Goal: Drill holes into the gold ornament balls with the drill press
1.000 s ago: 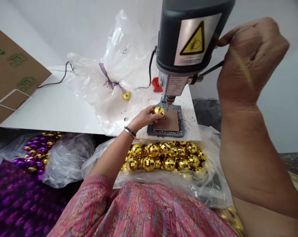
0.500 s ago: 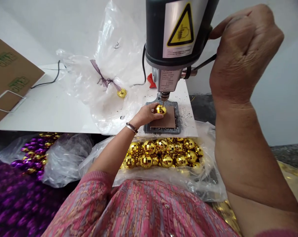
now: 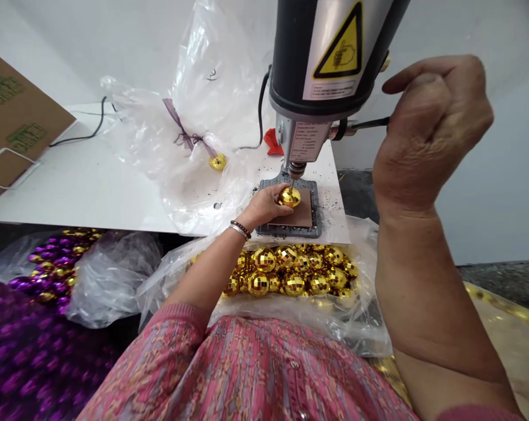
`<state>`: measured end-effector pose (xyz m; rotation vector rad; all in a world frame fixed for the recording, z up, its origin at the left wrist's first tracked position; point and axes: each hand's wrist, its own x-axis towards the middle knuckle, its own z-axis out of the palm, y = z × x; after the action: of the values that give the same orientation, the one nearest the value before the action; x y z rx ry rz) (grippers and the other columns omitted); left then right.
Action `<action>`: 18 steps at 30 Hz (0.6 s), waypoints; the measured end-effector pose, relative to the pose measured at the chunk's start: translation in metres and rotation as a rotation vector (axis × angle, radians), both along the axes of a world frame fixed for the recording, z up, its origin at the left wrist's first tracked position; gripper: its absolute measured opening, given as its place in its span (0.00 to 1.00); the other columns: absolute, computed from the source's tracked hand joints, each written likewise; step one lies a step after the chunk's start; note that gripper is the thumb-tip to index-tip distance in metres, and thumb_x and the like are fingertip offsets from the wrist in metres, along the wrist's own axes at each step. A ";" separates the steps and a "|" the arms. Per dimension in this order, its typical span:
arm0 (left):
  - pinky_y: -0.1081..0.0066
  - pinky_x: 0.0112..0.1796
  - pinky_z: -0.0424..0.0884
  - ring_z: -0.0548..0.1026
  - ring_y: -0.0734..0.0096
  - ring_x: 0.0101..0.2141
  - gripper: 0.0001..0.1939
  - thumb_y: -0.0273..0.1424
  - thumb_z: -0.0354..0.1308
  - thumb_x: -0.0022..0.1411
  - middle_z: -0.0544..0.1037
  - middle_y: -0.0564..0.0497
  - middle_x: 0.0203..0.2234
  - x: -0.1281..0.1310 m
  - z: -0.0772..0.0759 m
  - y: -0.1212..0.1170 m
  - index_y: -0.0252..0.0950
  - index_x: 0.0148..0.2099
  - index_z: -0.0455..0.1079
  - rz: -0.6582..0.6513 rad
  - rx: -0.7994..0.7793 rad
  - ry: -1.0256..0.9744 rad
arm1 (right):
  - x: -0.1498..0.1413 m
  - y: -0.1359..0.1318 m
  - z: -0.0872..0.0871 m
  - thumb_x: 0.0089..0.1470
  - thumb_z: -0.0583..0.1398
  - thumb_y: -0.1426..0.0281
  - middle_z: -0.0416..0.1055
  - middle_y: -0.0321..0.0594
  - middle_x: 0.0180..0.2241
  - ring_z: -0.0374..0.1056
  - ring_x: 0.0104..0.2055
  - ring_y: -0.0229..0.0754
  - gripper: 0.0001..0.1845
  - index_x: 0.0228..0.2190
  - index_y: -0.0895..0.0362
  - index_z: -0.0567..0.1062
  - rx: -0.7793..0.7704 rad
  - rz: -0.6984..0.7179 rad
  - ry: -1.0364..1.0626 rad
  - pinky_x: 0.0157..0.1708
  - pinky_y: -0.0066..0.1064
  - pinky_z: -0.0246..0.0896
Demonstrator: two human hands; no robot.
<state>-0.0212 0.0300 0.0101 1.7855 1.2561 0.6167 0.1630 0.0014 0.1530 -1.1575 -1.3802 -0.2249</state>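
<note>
My left hand (image 3: 268, 206) grips a gold mirror-faceted ball (image 3: 289, 197) from its left side, over a brown board (image 3: 300, 216) on the grey base (image 3: 315, 199) of a small drill press (image 3: 330, 64). The thin drill bit (image 3: 292, 183) comes down onto the top of the ball; whether it has gone in I cannot tell. Up on the right, my right hand (image 3: 431, 128) is closed around the end of the press's feed lever (image 3: 372, 123), its index finger sticking out. Dark shavings lie around the base.
Below the table edge, a plastic-lined container holds several gold balls (image 3: 294, 285). A clear plastic bag (image 3: 189, 181) with a ribbon-tied gold ball (image 3: 217, 162) covers the middle of the white table (image 3: 89, 193). Purple and gold balls (image 3: 56, 266) and a cardboard box (image 3: 14, 117) are at left.
My right hand has come down with the feed lever, and the drill bit is lower, at the top of the ball. The view has shifted slightly. My left hand still holds the ball.
</note>
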 end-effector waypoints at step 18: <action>0.69 0.43 0.68 0.75 0.67 0.39 0.32 0.30 0.69 0.51 0.81 0.53 0.41 0.004 -0.003 -0.004 0.39 0.60 0.72 -0.002 0.013 0.012 | 0.004 -0.022 -0.035 0.56 0.50 0.77 0.74 0.32 0.32 0.62 0.29 0.28 0.16 0.36 0.59 0.78 0.080 0.002 -0.092 0.32 0.26 0.59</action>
<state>-0.0175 0.0262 0.0067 1.8036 1.2607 0.6155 0.1673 -0.0203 0.1180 -1.0904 -1.4400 -0.3322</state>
